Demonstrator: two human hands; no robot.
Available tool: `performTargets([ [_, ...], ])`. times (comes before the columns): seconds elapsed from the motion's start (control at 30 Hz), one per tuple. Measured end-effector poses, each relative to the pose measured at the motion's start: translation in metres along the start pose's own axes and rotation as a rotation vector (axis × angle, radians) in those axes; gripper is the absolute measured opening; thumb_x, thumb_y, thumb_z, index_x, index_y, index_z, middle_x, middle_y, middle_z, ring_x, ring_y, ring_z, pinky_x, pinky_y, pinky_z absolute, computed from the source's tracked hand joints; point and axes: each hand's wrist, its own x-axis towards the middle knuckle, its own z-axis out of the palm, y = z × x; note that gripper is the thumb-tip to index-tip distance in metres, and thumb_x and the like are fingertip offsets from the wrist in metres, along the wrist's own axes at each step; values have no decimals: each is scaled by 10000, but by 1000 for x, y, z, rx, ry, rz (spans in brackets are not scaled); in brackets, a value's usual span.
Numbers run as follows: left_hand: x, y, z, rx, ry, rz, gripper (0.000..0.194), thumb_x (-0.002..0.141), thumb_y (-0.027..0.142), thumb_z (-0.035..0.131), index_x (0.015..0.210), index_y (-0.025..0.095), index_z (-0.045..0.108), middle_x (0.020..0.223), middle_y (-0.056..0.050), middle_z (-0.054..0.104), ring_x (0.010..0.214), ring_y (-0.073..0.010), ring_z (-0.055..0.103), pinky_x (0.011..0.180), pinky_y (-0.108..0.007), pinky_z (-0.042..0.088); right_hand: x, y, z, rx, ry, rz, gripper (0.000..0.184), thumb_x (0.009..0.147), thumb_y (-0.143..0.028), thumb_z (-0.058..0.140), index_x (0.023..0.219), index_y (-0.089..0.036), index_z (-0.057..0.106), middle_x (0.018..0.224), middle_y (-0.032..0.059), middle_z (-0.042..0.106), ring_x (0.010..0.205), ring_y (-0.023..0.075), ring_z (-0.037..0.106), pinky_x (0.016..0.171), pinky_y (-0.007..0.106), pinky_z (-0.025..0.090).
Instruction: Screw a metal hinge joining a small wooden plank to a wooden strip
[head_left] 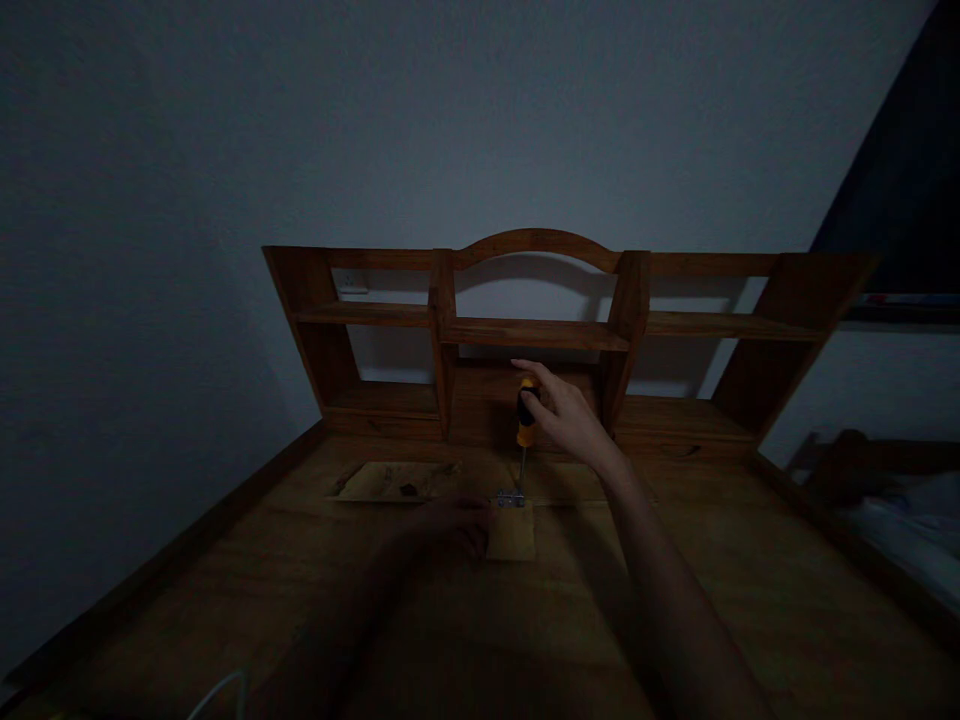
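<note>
A right hand [561,408] pinches an upright screwdriver [526,432] at a metal hinge [511,497], placed along a wooden board [511,537] but seemingly not fully fastened, the shadowed left hand's [454,528] finger grip unclear.

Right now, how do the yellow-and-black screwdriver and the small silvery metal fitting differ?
The screwdriver stands nearly upright; the fitting lies low, by the wood. The screwdriver is longer, with a coloured handle; the fitting is shorter and silvery. The right hand holds the screwdriver, not the fitting. Both show grey metal.
</note>
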Motion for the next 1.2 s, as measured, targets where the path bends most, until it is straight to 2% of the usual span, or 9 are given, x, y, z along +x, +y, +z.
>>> performTargets([
  [0.1,-3,3,2,-4,18,-1,455,772,526,763,1001,140,684,854,-80,713,699,-185,680,687,-322,546,-1,0,-1,67,-25,29,389,988,-248,422,1365,-236,520,1290,64,611,1180,209,576,1028,362,424],
  [0.2,-4,7,4,6,-1,-12,424,784,512,756,985,143,695,853,-70,709,701,-175,675,689,-307,537,-2,0,4,-80,32,65,384,1009,-432,445,1323,-253,574,1261,91,583,1156,240,580,1000,386,446],
  [0.3,-5,10,6,6,-9,-7,403,787,498,755,978,148,697,864,-68,709,706,-171,671,692,-304,534,-3,0,9,-233,68,84,470,978,-554,478,1348,-281,576,1183,106,550,1011,244,613,873,373,501],
  [0.43,-4,9,5,18,-23,13,414,787,504,751,984,143,696,883,-77,709,703,-165,662,716,-320,543,-3,3,7,-276,76,45,429,986,-470,497,1356,-266,574,1116,98,547,940,226,612,837,352,504],
  [0.63,-1,1,1,-13,10,-8,468,752,514,775,1010,134,681,851,-78,713,703,-179,676,709,-329,543,-1,4,2,-9,18,-23,426,937,-208,445,1362,-206,479,1209,93,597,1085,211,596,963,347,460],
  [0.77,-1,2,2,-7,37,-6,451,738,494,792,1008,148,690,867,-72,716,698,-173,679,690,-317,542,-2,1,2,-20,-2,7,332,963,-246,424,1280,-217,518,1198,83,608,1104,223,591,972,365,453],
  [0.93,-4,7,4,-14,-6,1,448,758,497,776,1005,135,688,857,-78,716,698,-174,681,698,-321,546,-4,1,6,-240,73,9,410,966,-513,520,1283,-258,576,1193,105,536,1071,242,577,909,359,485],
  [1.07,-5,5,2,-7,10,7,494,762,516,767,1059,132,676,856,-83,720,704,-177,686,707,-324,550,-3,5,7,-299,75,-11,385,986,-423,509,1316,-237,576,1117,100,545,1024,231,583,889,344,490],
  [1.2,-3,2,2,-3,27,3,475,751,502,779,1029,128,684,874,-84,717,691,-168,678,691,-314,549,-2,5,3,-286,27,1,404,966,-251,472,1362,-220,545,1165,98,570,1055,221,595,930,334,474],
])
